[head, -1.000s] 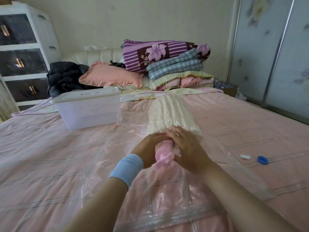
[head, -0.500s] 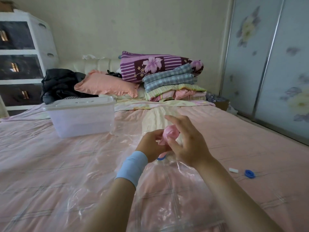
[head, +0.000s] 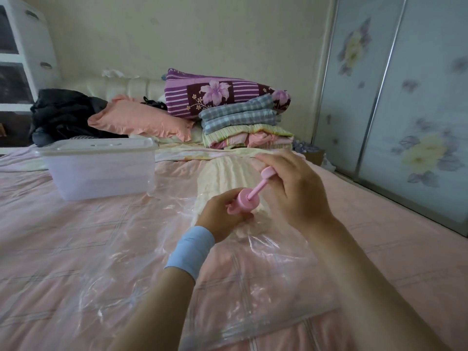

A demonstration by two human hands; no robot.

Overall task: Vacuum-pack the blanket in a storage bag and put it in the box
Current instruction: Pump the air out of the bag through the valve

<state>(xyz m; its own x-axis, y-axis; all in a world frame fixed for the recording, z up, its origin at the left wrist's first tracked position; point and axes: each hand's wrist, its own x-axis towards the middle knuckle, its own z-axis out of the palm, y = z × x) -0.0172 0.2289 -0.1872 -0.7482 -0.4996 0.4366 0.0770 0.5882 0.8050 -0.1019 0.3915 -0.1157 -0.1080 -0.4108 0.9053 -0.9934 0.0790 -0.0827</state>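
Observation:
A clear plastic storage bag [head: 253, 282] lies flat on the pink bed, and a rolled cream blanket [head: 222, 176] sits inside its far half. A small pink hand pump [head: 247, 200] stands on the bag over the blanket. My left hand [head: 220, 216], with a blue wristband, grips the pump's barrel. My right hand [head: 291, 186] holds the pump's handle, and the thin rod shows drawn out of the barrel. The pump's base and the bag's valve are hidden behind my left hand. A translucent lidded storage box [head: 101, 168] stands on the bed to the left.
Folded bedding [head: 243, 125], a purple floral pillow [head: 222, 93] and a peach pillow [head: 141, 121] are piled at the headboard. Dark clothes [head: 63, 115] lie at the back left beside a white drawer unit [head: 22, 59]. Sliding wardrobe doors [head: 405, 110] close off the right side.
My right hand has pulled the pump handle up, drawing the rod out of the barrel. The view has tilted upward, so the blue cap and white piece on the right are out of frame.

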